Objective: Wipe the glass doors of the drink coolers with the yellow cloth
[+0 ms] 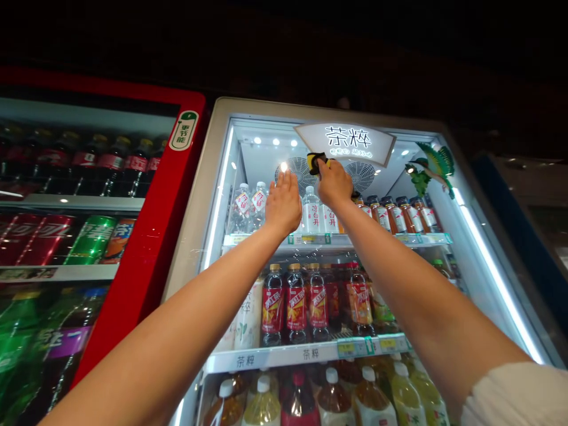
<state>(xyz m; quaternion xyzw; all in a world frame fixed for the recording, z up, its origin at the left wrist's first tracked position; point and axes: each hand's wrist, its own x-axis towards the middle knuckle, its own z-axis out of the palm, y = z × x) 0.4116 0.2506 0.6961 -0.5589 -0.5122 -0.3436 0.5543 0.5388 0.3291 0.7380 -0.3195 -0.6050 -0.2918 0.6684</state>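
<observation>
Both my arms reach up to the front of a lit drinks cooler (190, 236). My left hand (284, 204) is held flat with its fingers stretched upward, before the top shelf's bottles; it holds nothing. I cannot tell for sure whether its palm touches the glass. My right hand (335, 182) is closed around a small yellow-and-black object (316, 163), just below the white sign (350, 142). Fingers hide part of that object, so its kind is unclear. Clear water bottles (310, 210) stand behind and between the hands.
Brown tea bottles (397, 214) line the top shelf's right side, near a green bird decoration (432, 165). Red-labelled bottles (296, 305) fill the middle shelf, larger bottles (332, 396) the bottom one. A red-framed cooler (146, 254) with soda bottles and cans adjoins on the left.
</observation>
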